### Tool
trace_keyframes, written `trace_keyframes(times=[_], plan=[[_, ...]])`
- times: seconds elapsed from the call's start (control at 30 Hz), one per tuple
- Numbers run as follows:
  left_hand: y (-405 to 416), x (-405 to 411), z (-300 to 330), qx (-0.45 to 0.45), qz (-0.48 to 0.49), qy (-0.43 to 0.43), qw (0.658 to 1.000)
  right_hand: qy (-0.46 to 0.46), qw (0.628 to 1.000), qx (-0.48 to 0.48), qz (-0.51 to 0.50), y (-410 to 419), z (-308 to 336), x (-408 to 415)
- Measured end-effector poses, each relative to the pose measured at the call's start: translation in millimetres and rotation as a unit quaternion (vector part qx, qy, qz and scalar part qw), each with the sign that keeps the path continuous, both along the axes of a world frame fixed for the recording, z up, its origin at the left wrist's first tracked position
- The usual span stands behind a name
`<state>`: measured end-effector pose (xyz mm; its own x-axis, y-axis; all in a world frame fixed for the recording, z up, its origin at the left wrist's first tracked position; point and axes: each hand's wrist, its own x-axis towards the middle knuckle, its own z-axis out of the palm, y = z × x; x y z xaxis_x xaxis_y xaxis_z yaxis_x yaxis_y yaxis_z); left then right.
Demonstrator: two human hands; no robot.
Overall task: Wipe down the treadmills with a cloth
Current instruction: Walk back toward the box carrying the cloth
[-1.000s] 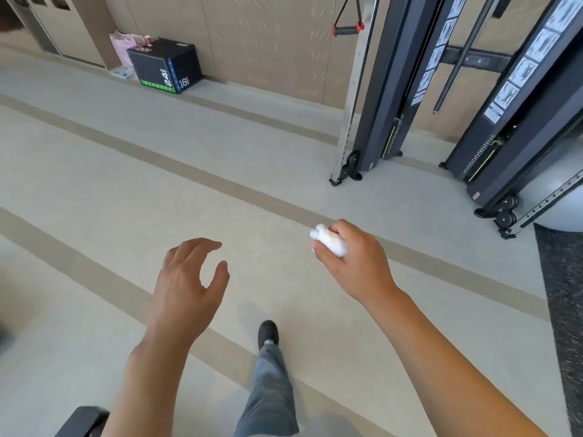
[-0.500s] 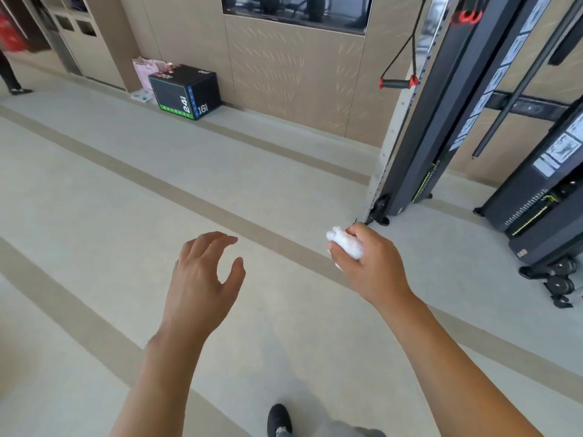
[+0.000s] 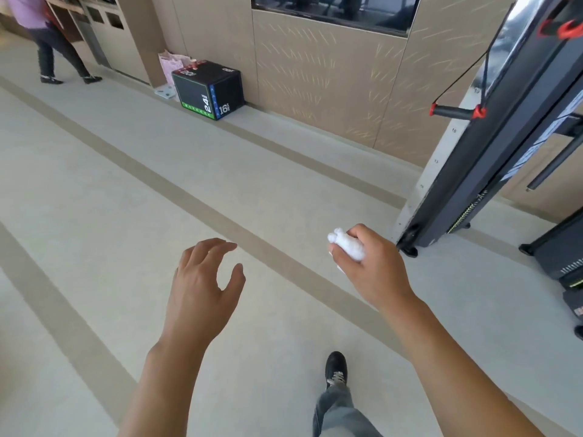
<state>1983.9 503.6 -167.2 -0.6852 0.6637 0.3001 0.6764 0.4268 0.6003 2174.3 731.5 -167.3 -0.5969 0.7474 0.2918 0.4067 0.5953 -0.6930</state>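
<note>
1. currently, we hold our right hand (image 3: 375,272) out in front of us, fingers curled tight around a balled-up white cloth (image 3: 347,246); one end of the cloth pokes out past the thumb and forefinger.
2. we hold our left hand (image 3: 202,288) out beside it, well apart from the right, with fingers loosely bent and spread, gripping nothing.
3. both hands hang in the air over the pale floor (image 3: 157,200), which carries darker tan stripes running diagonally.
4. we see one black shoe (image 3: 337,369) and a grey trouser leg (image 3: 339,414) of our own at the bottom edge, between the two forearms.
5. to our right stands a dark cable machine (image 3: 492,171), its foot resting on the floor just beyond the right hand; a black handle with red ends (image 3: 456,111) hangs from it on a cord.
6. against the tan wall panels ahead sits a black plyo box (image 3: 206,89) marked with numbers, and a pink bag (image 3: 170,66) stands just behind it.
7. at far upper left, another person (image 3: 47,36) in a purple top stands by a doorway.
8. no treadmill is identifiable in this view.
</note>
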Motion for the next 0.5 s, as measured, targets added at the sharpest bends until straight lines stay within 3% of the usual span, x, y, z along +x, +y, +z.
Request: trace_keyframes(times=[0.5], plan=[[239,-99,9,-0.009,0.051,0.002,0.999,0.011,0.998,0.003,0.064,259,8,-133]])
